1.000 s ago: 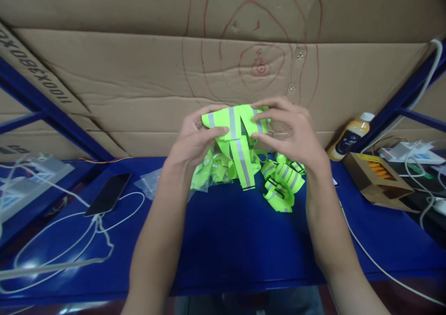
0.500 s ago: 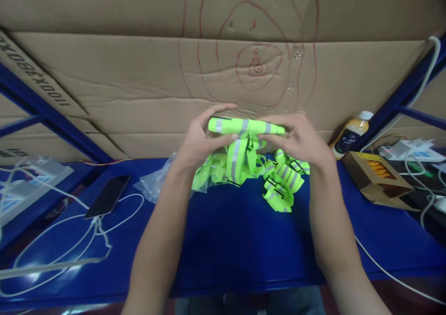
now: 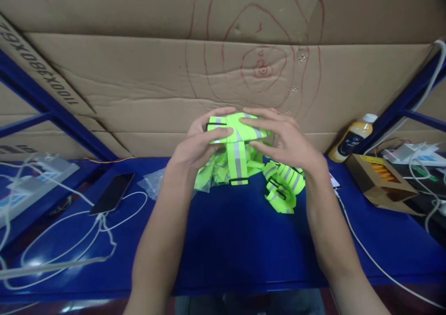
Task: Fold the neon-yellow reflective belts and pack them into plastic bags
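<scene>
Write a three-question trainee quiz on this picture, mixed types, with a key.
1. True or false: the left hand and the right hand both hold the yellow-green strap.
2. Multiple choice: what colour is the cap of the bottle? A red, B white, C green.
3. Fill in: the dark-screened phone on the left lies on the ____ tabletop.

Key: 1 true; 2 B; 3 blue.

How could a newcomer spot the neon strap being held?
Over the blue table, find the left hand and right hand. Between them is the neon strap, grey-banded, one strip hanging to a black buckle. Unlike the neon bundle on the table at right, it is held.
</scene>
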{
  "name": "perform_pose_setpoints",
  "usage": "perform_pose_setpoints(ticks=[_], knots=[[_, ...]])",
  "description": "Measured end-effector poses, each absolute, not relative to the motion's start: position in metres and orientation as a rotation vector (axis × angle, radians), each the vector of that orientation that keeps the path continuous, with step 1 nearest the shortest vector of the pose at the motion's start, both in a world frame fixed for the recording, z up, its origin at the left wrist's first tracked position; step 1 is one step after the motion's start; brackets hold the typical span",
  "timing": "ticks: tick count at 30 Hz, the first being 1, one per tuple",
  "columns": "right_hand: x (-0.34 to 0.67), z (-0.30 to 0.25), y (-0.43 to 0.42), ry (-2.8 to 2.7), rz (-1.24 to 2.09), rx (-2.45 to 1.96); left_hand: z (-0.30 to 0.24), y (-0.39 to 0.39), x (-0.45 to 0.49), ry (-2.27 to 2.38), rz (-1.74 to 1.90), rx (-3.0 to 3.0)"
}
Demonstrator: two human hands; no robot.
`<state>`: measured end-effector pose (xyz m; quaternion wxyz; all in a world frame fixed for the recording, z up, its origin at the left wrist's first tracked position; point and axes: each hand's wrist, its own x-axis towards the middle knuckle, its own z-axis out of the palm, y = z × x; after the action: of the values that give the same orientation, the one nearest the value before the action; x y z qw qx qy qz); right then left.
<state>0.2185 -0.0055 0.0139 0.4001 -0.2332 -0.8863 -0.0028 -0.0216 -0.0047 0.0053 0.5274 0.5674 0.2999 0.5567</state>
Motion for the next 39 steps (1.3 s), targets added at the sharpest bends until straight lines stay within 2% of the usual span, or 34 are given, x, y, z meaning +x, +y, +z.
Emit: perform_pose_setpoints(ticks=[8,13,20,28,34,39], knots=[[0.244,0.020,-0.007,-2.271,0.303,-0.799,-0.006,0.002,-0.021,0.586,1.176,1.880],[0.254,0.025,-0.011,-2.320,0.490,-0.878,-0.006,0.001,-0.013,0.652,1.235,1.888],[0.247,0.026,-0.011,-2.152,0.153,-0.680,-0.020,0.005,-0.004,0.601,1.175,1.451],[0.222,0.013,-0.002,-2.088,-0.149,-0.591,-0.001,0.000,-0.017,0.663,1.190,1.284],[0.227,0.020,-0.011,-2.222,0.212,-0.565,0.005,-0.006,-0.032,0.731,1.299,1.625],[0.240,0.019,-0.006,-2.212,0.365,-0.675,0.008,-0.009,-0.036,0.670,1.129,2.079]])
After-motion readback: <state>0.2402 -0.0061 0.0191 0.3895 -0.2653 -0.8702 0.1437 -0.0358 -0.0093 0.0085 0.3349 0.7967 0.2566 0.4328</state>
